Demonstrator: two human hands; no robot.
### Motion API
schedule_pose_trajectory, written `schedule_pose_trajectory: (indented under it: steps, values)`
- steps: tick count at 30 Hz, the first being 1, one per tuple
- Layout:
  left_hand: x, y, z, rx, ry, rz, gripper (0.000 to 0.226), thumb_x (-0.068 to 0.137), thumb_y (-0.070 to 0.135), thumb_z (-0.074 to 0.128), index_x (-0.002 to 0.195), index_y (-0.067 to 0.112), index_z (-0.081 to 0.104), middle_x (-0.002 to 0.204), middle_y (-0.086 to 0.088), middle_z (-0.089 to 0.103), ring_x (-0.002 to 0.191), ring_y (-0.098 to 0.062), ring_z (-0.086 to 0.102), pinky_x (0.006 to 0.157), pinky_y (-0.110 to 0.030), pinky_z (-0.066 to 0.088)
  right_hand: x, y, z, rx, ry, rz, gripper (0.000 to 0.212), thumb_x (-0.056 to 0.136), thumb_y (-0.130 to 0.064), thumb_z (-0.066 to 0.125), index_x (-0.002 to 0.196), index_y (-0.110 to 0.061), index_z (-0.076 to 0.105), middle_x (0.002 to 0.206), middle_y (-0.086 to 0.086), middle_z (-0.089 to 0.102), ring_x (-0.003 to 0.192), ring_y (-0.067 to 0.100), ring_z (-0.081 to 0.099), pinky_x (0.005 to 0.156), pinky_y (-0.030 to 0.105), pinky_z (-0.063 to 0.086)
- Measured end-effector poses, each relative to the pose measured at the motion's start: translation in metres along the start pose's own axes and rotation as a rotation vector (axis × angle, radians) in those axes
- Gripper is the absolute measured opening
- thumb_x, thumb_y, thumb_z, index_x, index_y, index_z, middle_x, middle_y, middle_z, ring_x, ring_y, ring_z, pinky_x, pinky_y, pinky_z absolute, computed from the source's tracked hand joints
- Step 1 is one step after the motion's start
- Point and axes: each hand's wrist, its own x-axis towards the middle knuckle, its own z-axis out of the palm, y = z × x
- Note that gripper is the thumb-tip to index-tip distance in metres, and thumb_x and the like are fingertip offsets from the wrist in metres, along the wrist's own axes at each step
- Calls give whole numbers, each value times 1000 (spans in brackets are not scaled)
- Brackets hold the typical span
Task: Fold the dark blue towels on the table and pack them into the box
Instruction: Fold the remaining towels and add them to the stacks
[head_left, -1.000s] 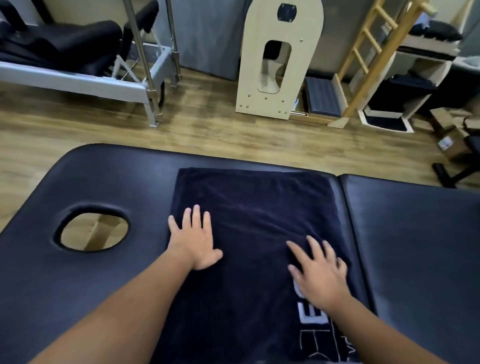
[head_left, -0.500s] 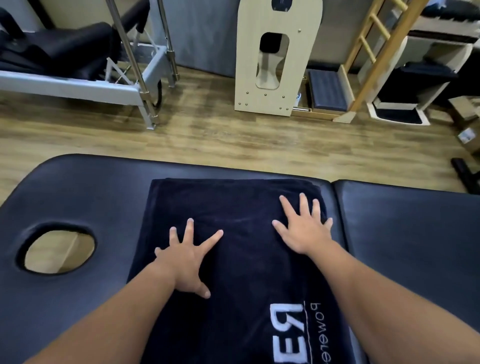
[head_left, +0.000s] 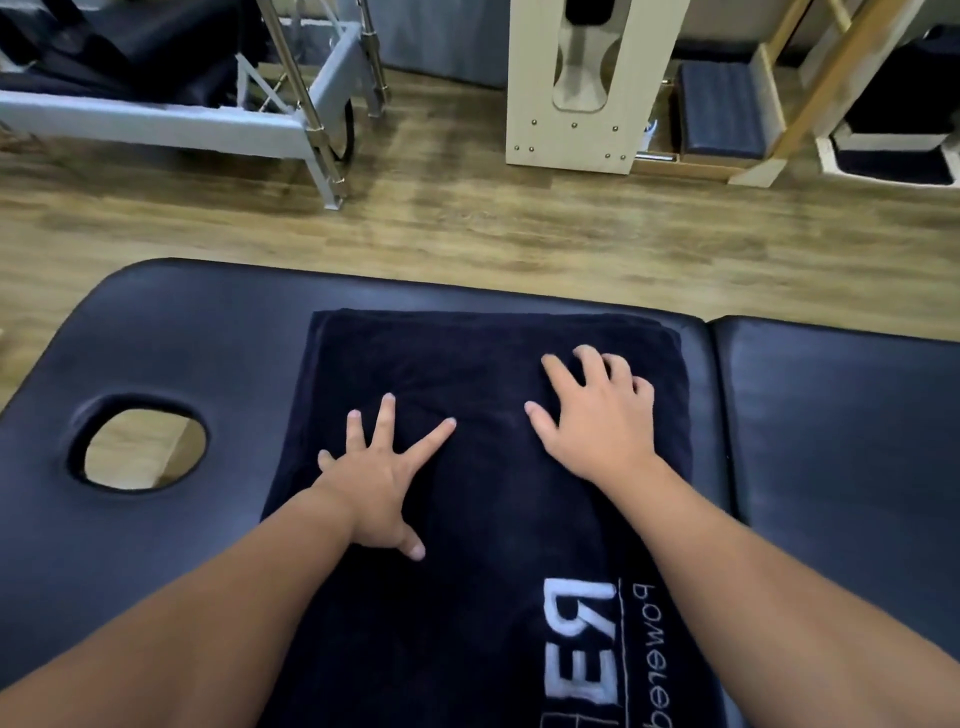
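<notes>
From the head camera, a dark blue towel (head_left: 483, 519) lies flat on a black padded massage table (head_left: 171, 545). The towel sits in the middle of the table's left pad and runs from near the far edge down to the near edge of the picture. White letters (head_left: 582, 613) are stitched on the towel close to the person, and they read upside down from here.

The left hand (head_left: 382, 483) lies flat on the left half of the towel. Its fingers are straight and spread wide apart, with the thumb pointing back toward the person. It holds nothing and just presses down on the cloth.

The right hand (head_left: 597, 415) rests on the right half of the towel, farther away than the left hand and near the towel's right edge. Its fingers bend a little at the tips and press into the cloth, but I cannot tell if they pinch any of it.

A round hole (head_left: 143, 447) opens in the table to the left of the towel, well apart from it. A seam (head_left: 719, 415) in the table runs just beside the towel's right edge. Past the table is a wooden floor (head_left: 467, 218) with gym gear standing on it. No box shows here.
</notes>
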Motion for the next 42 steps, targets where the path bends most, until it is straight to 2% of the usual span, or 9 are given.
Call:
schedule_pose_trajectory:
  steps: [10,16,21,25,29,32,35,38,42]
  values:
    - [0,-1,12,18,84,3,143,65,58,88,133,68,-37,154,-8,-49,147,-50,-27,113,-74,15,-46,-20,-1,71,-215,24,74,96,-64,33,159,-33,11,168,10,2,153,39,-2,120,64,6]
    - [-21,2,38,8,162,-6,118,89,49,68,141,57,-37,156,-10,-45,146,-47,-31,113,-77,5,-175,-23,-9,55,-201,-60,76,87,-71,41,155,-39,29,166,15,16,151,43,13,120,61,17]
    - [-78,24,110,121,304,36,86,95,12,34,158,28,-23,164,-15,-28,151,-43,-23,117,-72,4,-277,-27,2,84,-146,-124,58,90,-59,48,145,-39,50,159,16,35,147,42,30,117,56,27]
    - [-116,5,175,34,492,203,64,104,40,24,163,26,5,171,-6,-2,157,-29,-5,123,-61,8,-328,-21,11,54,-117,-136,57,91,-49,51,146,-35,50,159,13,37,145,39,34,116,54,25]
    - [-147,-33,216,160,578,290,73,101,61,30,162,23,22,169,-5,15,156,-27,15,118,-54,14,-346,-7,15,12,-93,-129,82,73,-13,80,147,-31,49,157,9,41,143,35,38,116,49,25]
    - [-153,-59,219,235,610,268,83,92,57,56,158,10,33,164,-19,27,149,-40,30,115,-55,31,-342,-2,6,-31,-97,-36,86,65,-8,83,142,-32,54,148,7,51,139,29,45,107,55,41]
    - [-154,-72,211,306,492,196,97,68,14,86,150,-6,38,156,-34,31,139,-52,40,105,-55,48,-339,-1,1,-46,-162,4,101,50,-1,84,140,-33,52,147,13,51,136,30,50,88,52,54]
    - [-162,-70,202,414,468,216,90,86,-3,63,157,-9,9,163,-34,2,150,-50,17,118,-47,34,-335,-5,0,-67,-190,54,106,40,4,83,137,-31,57,144,18,51,133,31,49,72,45,52]
    - [-170,-60,177,501,477,200,69,77,-9,50,145,-3,35,141,-21,39,123,-35,46,88,-35,46,-325,-13,-5,-108,-123,35,93,36,3,86,121,-27,66,115,14,62,99,34,61,56,41,46]
